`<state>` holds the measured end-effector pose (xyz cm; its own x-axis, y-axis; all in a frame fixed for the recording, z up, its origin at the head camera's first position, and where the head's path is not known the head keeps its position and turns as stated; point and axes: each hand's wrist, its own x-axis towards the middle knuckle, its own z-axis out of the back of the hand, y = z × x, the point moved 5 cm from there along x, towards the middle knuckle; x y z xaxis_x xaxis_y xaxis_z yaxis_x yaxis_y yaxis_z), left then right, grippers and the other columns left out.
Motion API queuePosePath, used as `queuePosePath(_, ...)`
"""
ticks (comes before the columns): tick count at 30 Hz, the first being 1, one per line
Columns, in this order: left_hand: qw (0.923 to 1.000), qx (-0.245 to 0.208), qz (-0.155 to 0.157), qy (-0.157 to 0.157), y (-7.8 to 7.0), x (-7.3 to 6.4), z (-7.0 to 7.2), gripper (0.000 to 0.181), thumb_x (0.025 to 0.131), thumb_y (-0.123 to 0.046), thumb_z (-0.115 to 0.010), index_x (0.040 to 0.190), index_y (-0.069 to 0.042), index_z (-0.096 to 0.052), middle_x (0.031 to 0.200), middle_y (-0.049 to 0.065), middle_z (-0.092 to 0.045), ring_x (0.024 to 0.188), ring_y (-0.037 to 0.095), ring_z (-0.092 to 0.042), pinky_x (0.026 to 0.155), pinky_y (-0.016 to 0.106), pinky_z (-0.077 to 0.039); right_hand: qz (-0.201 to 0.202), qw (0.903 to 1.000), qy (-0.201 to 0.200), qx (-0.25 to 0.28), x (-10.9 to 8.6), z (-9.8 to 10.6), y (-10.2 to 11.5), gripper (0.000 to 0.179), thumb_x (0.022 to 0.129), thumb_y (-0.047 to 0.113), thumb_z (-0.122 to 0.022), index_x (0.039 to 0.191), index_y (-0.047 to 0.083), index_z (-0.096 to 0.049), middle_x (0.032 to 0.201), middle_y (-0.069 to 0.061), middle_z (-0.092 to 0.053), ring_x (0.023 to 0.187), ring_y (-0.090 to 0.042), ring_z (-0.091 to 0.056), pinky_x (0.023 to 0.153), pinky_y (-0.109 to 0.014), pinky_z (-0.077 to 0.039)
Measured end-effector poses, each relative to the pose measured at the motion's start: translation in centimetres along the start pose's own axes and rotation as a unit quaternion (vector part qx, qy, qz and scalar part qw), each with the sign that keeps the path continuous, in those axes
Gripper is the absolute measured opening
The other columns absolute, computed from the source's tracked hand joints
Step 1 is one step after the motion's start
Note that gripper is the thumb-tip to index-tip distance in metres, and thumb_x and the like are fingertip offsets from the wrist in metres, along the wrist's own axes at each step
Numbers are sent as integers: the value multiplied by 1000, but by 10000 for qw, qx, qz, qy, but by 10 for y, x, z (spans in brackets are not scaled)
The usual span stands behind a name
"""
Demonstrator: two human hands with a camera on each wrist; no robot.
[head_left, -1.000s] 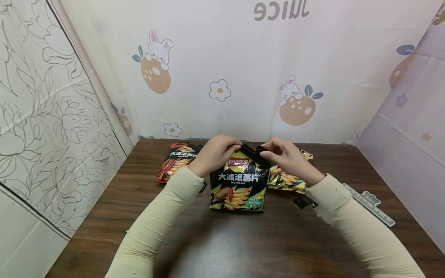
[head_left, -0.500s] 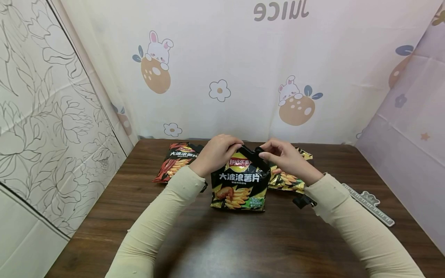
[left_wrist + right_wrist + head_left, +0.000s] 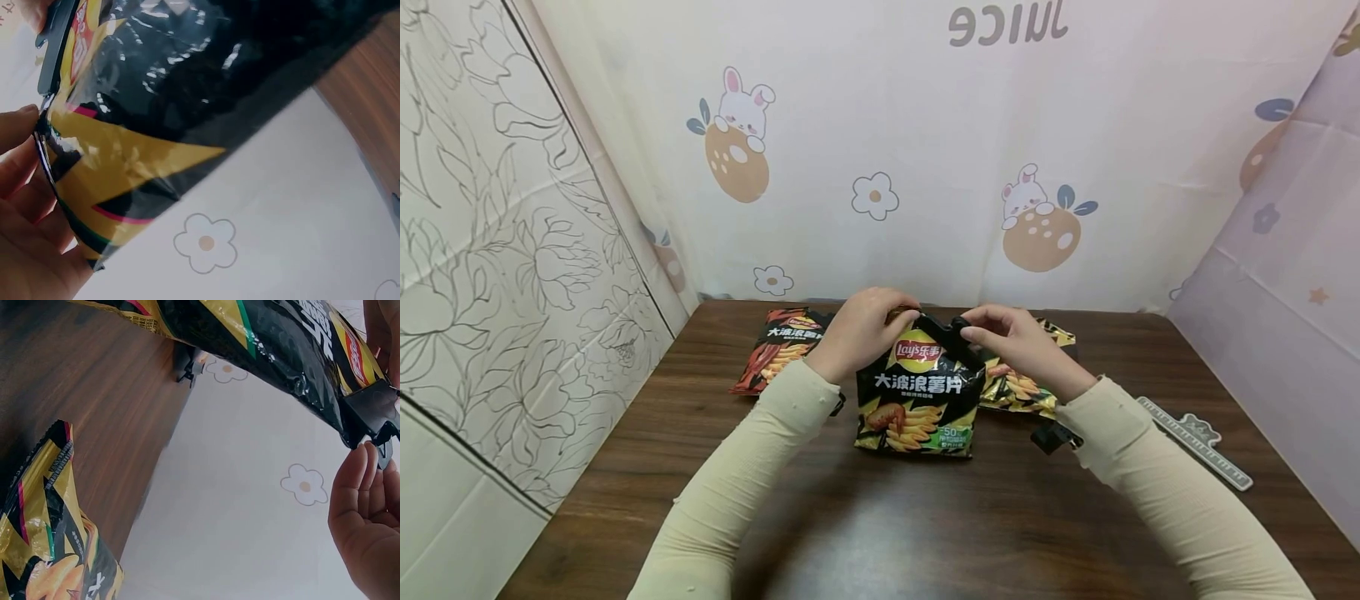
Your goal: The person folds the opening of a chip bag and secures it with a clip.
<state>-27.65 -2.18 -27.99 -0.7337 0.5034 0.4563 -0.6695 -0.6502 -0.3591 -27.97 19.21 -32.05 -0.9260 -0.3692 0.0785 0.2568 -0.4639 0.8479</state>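
A black and yellow potato chip bag (image 3: 917,392) stands upright between my hands. Across the right part of its top edge lies a black bag clip (image 3: 946,335), slanting down to the right. My left hand (image 3: 867,332) pinches the top left edge of the bag; in the left wrist view the thumb presses the edge just beside the clip's end. With thumb and fingers, my right hand (image 3: 1026,343) grips the clip's end. The right wrist view shows the fingertips at the clip (image 3: 372,409), close to the bag's corner.
A red and black chip bag (image 3: 781,348) lies at the back left, partly behind the left hand. Another yellow and black chip bag (image 3: 1018,387) lies behind the right forearm. A pale ruler (image 3: 1198,442) with a decorative shape rests on the brown table (image 3: 880,533) at right.
The bag has shifted very slightly to the right with the clip at its top. Both hands keep nearly the same place and hold.
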Motion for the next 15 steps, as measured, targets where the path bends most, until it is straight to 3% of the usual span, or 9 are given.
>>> queuePosePath(5,9992,41,97,-373,7,-6,1,25,99,-27,-59,117,-13,-70,113,2,-72,102,17,-64,94,37,-49,-68,10000,-36,53,-1,1,-3,41,98,39,-59,128,11,-60,116,-16,-64,94,-12,-65,74,-34,-59)
queuePosePath(8,9979,-32,212,-617,12,-11,3,26,99,-26,-60,119,-12,-69,115,4,-71,103,19,-64,94,38,-50,-51,10000,-71,22,-1,2,-4,42,98,38,-59,129,10,-59,117,-16,-64,94,-11,-65,74,-33,-58)
queuePosePath(12,9939,-405,435,-930,18,-19,5,27,98,-23,-62,120,-9,-68,118,7,-69,109,21,-63,94,39,-52,-18,9999,-103,-26,-1,1,-3,41,99,37,-58,129,9,-59,116,-16,-64,93,-10,-65,77,-30,-57)
queuePosePath(15,9885,-722,629,-1169,24,-24,5,30,97,-20,-63,124,-9,-65,123,9,-65,110,22,-62,92,39,-52,-67,9999,-90,54,-2,1,-3,41,99,37,-58,129,9,-59,116,-17,-63,93,-11,-64,72,-33,-58)
